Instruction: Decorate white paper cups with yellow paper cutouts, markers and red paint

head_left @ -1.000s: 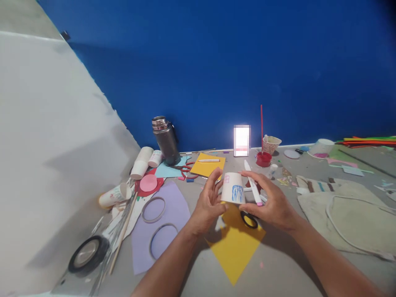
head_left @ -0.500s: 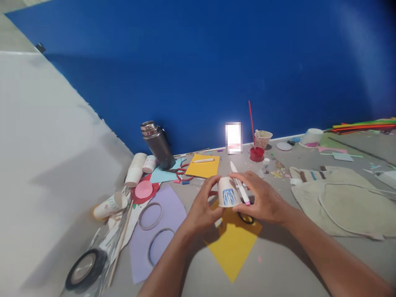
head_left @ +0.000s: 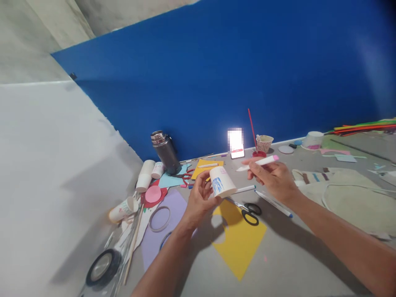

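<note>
My left hand (head_left: 199, 200) grips a white paper cup (head_left: 227, 182), tilted and upside down, with blue scribbled strokes on its side and a faint pink mark near its narrow end. To the right, my right hand (head_left: 274, 179) pinches a white marker (head_left: 259, 162) with a pink end, apart from the cup. Below the cup lie black-handled scissors (head_left: 252, 210) and a yellow paper sheet (head_left: 243, 243) with a piece cut out. Two more white markers, one blue-ended (head_left: 275, 204) and one partly behind the cup (head_left: 246, 189), rest on the table.
A dark steel flask (head_left: 167, 152) stands at the back left near white paper cups (head_left: 144, 175). Purple paper (head_left: 176, 206) with tape rings lies left. A lit phone (head_left: 237, 144) leans on the blue wall. A beige cloth (head_left: 355, 206) with a white cable lies right.
My right hand has moved off the cup to the right with the marker, which has turned. My left hand alone now holds the cup, tilted. The view has shifted.
</note>
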Available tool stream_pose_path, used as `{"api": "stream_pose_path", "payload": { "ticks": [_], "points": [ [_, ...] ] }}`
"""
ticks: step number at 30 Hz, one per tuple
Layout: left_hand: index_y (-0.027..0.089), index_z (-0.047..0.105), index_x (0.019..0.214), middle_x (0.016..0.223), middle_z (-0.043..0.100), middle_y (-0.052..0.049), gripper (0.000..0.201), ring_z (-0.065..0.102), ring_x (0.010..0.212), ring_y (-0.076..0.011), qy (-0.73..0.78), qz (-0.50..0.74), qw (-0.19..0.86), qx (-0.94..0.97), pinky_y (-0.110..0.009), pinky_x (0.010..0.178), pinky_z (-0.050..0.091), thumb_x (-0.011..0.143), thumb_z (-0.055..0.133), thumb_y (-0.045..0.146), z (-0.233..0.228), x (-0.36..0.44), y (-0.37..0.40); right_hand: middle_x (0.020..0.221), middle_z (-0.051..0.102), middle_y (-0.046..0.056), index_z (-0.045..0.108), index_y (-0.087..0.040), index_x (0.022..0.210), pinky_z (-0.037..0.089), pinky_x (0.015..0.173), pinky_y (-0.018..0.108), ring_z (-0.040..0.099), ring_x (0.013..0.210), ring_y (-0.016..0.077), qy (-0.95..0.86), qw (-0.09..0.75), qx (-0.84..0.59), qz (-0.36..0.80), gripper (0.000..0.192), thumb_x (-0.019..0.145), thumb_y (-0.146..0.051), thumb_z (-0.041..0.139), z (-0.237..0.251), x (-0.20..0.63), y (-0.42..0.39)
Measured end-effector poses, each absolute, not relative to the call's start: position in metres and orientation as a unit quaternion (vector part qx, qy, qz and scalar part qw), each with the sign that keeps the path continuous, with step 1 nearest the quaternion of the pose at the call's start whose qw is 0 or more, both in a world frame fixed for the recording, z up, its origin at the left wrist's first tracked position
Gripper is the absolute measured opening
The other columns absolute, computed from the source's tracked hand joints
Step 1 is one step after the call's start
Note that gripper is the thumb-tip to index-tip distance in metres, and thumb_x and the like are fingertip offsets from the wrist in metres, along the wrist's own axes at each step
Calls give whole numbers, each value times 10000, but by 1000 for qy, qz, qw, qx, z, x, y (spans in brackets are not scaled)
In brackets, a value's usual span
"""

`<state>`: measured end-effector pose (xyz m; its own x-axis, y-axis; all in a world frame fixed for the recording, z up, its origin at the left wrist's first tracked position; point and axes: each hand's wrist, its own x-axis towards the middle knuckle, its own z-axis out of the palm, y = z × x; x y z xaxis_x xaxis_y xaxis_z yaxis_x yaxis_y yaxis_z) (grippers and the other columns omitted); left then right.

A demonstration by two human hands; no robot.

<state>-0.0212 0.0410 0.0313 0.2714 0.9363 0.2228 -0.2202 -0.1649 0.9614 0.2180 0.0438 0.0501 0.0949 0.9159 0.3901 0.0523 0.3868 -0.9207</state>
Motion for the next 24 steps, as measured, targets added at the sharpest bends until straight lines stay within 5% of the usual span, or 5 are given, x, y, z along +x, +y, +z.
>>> {"api": "stream_pose_path", "payload": {
  "ticks": [8,11,15,20,24],
  "points": [
    [290,518,1300,1476,569,-85,765,555,1383,-295,362,521,584,506,-405,1081,512,613,852,234,-5,-27,50,623,684,23,785,-175,961,416,424,249,544,475,127,-530,633,-457,330,400,923,-561,690,7,218,39],
    [333,456,1419,1536,516,-81,867,550,1394,-289,392,533,567,490,-414,1082,519,641,821,221,-3,-31,49,815,780,59,782,-215,996,578,616,312,716,692,199,-623,586,-484,184,256,959,-434,654,-5,223,41],
    [291,444,1451,1523,534,-121,844,558,1390,-312,404,495,556,531,-455,1138,481,687,788,186,-2,-26,39,1032,816,88,764,-239,1099,617,835,381,774,933,247,-742,493,-449,67,204,980,-302,610,-19,227,45],
    [241,496,1407,1497,539,-125,753,522,1419,-297,420,437,451,655,-482,1242,377,704,669,34,-6,-11,20,1099,816,90,737,-259,1182,624,893,391,784,990,256,-759,469,-440,99,247,1011,-307,566,-35,222,44],
    [248,473,1398,1468,553,-110,802,527,1415,-282,377,432,502,648,-480,1252,368,658,628,-20,-9,-8,17,1196,791,90,714,-270,1239,632,891,382,773,1028,266,-732,448,-470,208,295,968,-320,610,-33,220,38]
  ]
}}
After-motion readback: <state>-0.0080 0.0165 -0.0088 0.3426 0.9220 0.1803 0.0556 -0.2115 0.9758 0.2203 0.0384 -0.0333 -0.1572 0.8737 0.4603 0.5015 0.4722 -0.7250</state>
